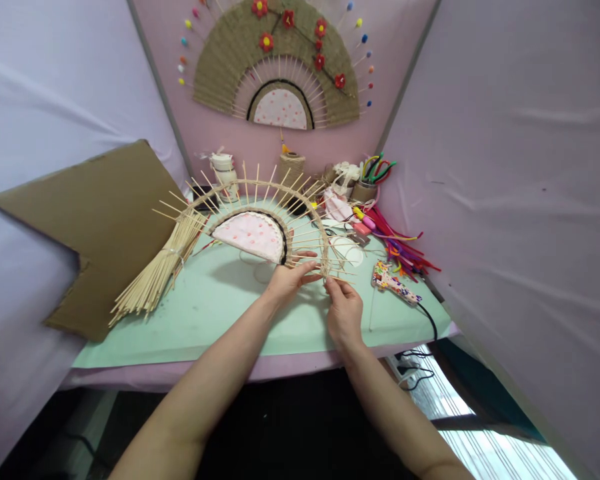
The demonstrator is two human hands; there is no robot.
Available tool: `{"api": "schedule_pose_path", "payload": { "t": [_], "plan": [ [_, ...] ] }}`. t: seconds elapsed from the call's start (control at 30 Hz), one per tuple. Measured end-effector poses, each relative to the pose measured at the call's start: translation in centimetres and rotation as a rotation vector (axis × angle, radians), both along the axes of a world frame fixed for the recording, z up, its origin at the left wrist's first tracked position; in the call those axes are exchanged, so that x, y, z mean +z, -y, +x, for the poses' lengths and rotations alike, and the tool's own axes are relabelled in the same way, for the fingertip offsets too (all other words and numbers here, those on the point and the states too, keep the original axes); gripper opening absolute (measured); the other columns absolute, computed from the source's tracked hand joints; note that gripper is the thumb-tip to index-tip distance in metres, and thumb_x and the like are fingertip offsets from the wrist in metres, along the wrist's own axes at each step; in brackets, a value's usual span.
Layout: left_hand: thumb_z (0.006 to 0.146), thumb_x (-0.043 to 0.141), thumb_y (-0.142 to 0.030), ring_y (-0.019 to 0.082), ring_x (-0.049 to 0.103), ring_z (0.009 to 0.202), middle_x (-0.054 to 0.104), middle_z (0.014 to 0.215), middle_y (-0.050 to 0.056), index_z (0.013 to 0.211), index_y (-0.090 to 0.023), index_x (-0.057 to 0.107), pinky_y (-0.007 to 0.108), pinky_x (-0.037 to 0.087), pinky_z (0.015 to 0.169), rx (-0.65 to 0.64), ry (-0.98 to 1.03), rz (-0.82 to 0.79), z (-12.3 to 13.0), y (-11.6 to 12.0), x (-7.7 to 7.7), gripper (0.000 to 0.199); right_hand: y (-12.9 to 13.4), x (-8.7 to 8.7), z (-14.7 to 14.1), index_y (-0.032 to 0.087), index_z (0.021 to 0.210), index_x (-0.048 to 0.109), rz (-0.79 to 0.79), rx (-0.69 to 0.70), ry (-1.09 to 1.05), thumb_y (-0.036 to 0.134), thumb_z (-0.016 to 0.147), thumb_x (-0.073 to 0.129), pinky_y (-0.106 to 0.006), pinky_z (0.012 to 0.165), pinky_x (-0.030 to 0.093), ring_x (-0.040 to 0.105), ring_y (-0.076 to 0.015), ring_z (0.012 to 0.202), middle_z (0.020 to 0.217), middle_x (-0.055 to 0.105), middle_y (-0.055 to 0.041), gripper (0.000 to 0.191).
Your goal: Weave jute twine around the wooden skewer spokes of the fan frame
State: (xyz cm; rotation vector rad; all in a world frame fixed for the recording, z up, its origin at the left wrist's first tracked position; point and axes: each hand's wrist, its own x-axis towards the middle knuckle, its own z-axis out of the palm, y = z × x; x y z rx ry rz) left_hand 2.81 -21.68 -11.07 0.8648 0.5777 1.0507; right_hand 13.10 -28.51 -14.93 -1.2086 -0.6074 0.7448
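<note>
A half-round fan frame (253, 233) is held tilted above the table. Its centre is a pink patterned half disc edged in black and tan, and thin wooden sticks fan out through an outer arc of twine. My left hand (294, 277) grips the frame near its right lower corner, the fingers partly behind the sticks. At the right end of the twine arc, my right hand (344, 307) pinches the twine (326, 267) with thumb and fingers close to the last sticks. Exactly how the twine end lies between those fingertips is hidden.
A bundle of sticks (157, 273) leans by brown cardboard (115, 220) at left. A patterned glue gun (395, 283) with a black cord lies right, near colourful pipe cleaners (400, 247). Behind stand a twine spool (293, 167) and white bottle (224, 173). A finished fan (215, 73) hangs above.
</note>
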Motion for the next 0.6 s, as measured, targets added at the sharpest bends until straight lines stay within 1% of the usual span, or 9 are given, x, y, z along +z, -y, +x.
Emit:
{"api": "schedule_pose_path", "payload": {
  "t": [0.13, 0.27, 0.37, 0.43, 0.5, 0.6],
  "plan": [
    [0.063, 0.083, -0.022, 0.015, 0.067, 0.079, 0.067, 0.092, 0.002, 0.098, -0.016, 0.063, 0.033, 0.057, 0.076, 0.028, 0.004, 0.018, 0.2, 0.1, -0.3, 0.041, -0.3, -0.2, 0.0, 0.017, 0.07, 0.067, 0.007, -0.004, -0.066, 0.042, 0.066, 0.074, -0.028, 0.068, 0.042, 0.053, -0.0137, 0.065, 0.066, 0.062, 0.0, 0.026],
    [0.061, 0.084, -0.024, 0.015, 0.068, 0.076, 0.068, 0.084, 0.003, 0.09, -0.012, 0.064, 0.032, 0.056, 0.077, 0.016, -0.003, 0.03, 0.4, 0.0, -0.7, 0.037, -0.6, -0.3, 0.1, 0.017, 0.062, 0.062, 0.007, 0.01, -0.142, 0.039, 0.065, 0.075, -0.026, 0.062, 0.038, 0.046, -0.0108, 0.058, 0.059, 0.054, 0.0035, 0.025],
    [0.061, 0.084, -0.025, 0.015, 0.068, 0.073, 0.069, 0.08, 0.003, 0.087, -0.011, 0.065, 0.032, 0.054, 0.078, -0.005, -0.004, 0.017, 0.4, 0.0, -0.7, 0.035, -0.8, -0.4, 0.1, 0.018, 0.061, 0.061, 0.004, 0.015, -0.165, 0.039, 0.065, 0.075, -0.026, 0.061, 0.038, 0.046, -0.0105, 0.057, 0.058, 0.054, 0.0037, 0.026],
    [0.061, 0.084, -0.025, 0.016, 0.068, 0.074, 0.07, 0.081, 0.004, 0.087, -0.011, 0.066, 0.032, 0.054, 0.077, -0.01, -0.01, 0.003, 0.2, -0.1, -0.6, 0.034, -0.7, -0.4, 0.2, 0.017, 0.063, 0.063, 0.0, 0.02, -0.123, 0.041, 0.067, 0.075, -0.027, 0.063, 0.041, 0.05, -0.0118, 0.06, 0.06, 0.058, 0.0022, 0.026],
    [0.062, 0.084, -0.024, 0.016, 0.068, 0.074, 0.07, 0.083, 0.005, 0.088, -0.011, 0.067, 0.031, 0.053, 0.077, -0.013, -0.01, 0.0, 0.0, -0.2, -0.5, 0.034, -0.4, -0.3, 0.4, 0.017, 0.069, 0.068, -0.001, 0.058, -0.02, 0.044, 0.071, 0.072, -0.028, 0.069, 0.044, 0.056, -0.0146, 0.067, 0.067, 0.064, -0.0008, 0.027],
    [0.063, 0.083, -0.021, 0.014, 0.067, 0.073, 0.071, 0.086, 0.003, 0.09, -0.013, 0.068, 0.029, 0.054, 0.075, -0.019, 0.026, 0.007, -0.4, -0.4, -0.3, 0.032, 0.4, -0.1, 1.0, 0.019, 0.083, 0.073, 0.031, 0.174, 0.138, 0.048, 0.078, 0.067, -0.032, 0.08, 0.046, 0.062, -0.019, 0.082, 0.083, 0.071, -0.0052, 0.03]
  ]
}}
